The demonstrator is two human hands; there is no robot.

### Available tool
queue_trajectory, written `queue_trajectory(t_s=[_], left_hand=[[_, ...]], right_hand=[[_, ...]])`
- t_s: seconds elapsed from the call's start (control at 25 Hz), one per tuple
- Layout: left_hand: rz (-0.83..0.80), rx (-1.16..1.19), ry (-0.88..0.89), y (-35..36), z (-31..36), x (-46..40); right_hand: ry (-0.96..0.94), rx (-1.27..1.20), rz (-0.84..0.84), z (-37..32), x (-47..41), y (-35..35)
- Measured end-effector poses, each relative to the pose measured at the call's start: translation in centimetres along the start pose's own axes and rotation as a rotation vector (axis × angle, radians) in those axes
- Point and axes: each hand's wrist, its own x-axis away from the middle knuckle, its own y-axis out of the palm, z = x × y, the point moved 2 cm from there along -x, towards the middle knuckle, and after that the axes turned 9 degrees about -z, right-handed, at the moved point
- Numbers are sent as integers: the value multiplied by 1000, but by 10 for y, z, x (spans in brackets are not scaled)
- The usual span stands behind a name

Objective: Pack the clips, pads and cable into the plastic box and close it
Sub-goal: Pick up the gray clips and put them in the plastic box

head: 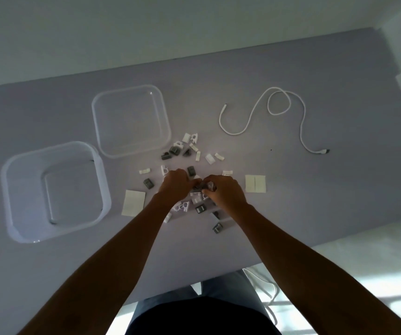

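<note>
Near the middle of the desk lies a scatter of small white and grey clips, and both hands work at its near part: the left hand and the right hand meet knuckle to knuckle, fingers curled inward round a few clips gathered between them. Two pale pads lie flat on either side, one pad just left of the left wrist and the other pad just right of the right hand. Farther off, toward the far right, the white cable sprawls in loose loops, untouched. Well to the left, the clear plastic box stands open and appears to hold nothing, with its lid lying flat beyond it, close to the farthest clips. Since the box sits apart from the pile, a cupped handful carried across could shed small clips on the way, and a loose hold would cause it. Clips hidden under the forearms could be overlooked. The springy cable, if not coiled, may push up and keep the lid from seating.
</note>
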Motion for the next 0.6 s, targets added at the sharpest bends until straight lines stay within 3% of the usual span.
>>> queue_trajectory(t_s=[0.32, 0.44, 0.6], left_hand=[[-45, -66, -37, 5, 3, -2], [10, -56, -59, 2, 2, 3], [91, -73, -66, 10, -5, 8]], right_hand=[[164, -43, 34, 13, 0, -6], [196, -182, 88, 9, 3, -12], [220, -166, 50, -2, -5, -9]])
